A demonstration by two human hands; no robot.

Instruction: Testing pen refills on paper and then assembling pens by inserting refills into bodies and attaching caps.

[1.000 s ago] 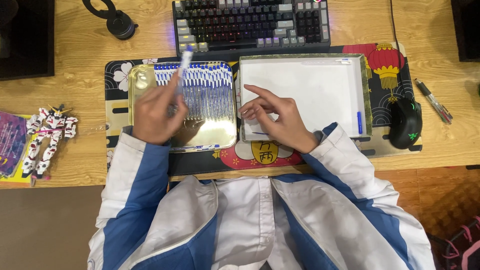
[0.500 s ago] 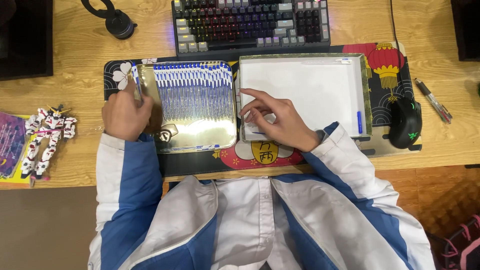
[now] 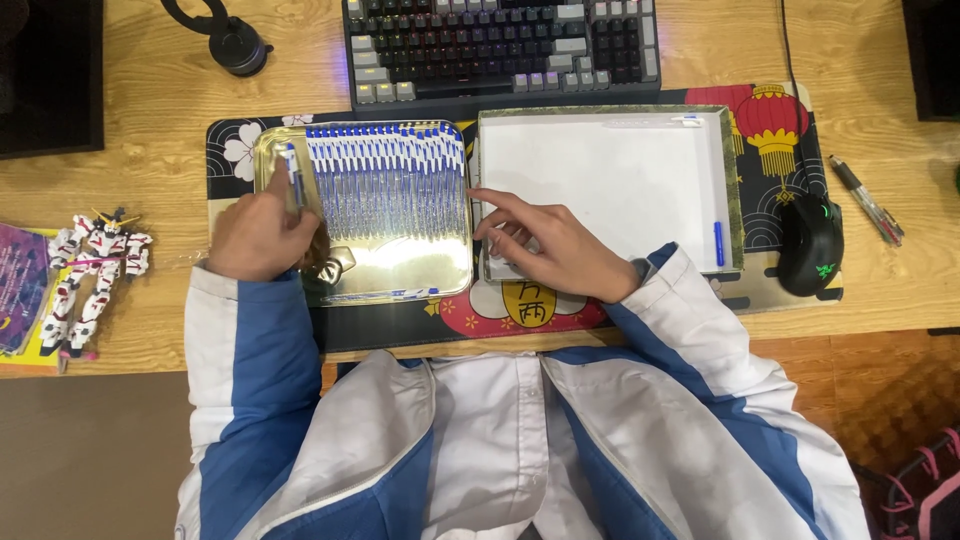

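On the wooden surface [image 3: 150, 110], far left, a white toy robot [image 3: 88, 270] lies beside a purple booklet [image 3: 18, 285]; above and to the right, a black headset [image 3: 232, 38] rests near the top edge; a dark patterned mat [image 3: 225, 145] carries most of what follows. The left hand [image 3: 258, 238] sits over the left part of a gold tray [image 3: 400, 270], its fingers clenched round a blue-and-white pen [image 3: 293, 178], which stands up out of the grip with its tip near the tray's left rim; just right of it, a row of pens [image 3: 385, 175] of the same kind lies side by side across the tray's upper half; one more pen lies along the tray's bottom edge. A keyboard [image 3: 500, 45] stands above the mat. The right hand [image 3: 545, 250] rests at the lower left corner of a white tray [image 3: 610, 175], fingers loose and spread, grasping nothing, forefinger pointing toward the gold tray; a lone blue pen [image 3: 718, 243] lies at the white tray's right side. Further right, a black mouse [image 3: 811, 243] sits on the mat's edge; two pens [image 3: 866, 200] lie on the bare wood beyond it.
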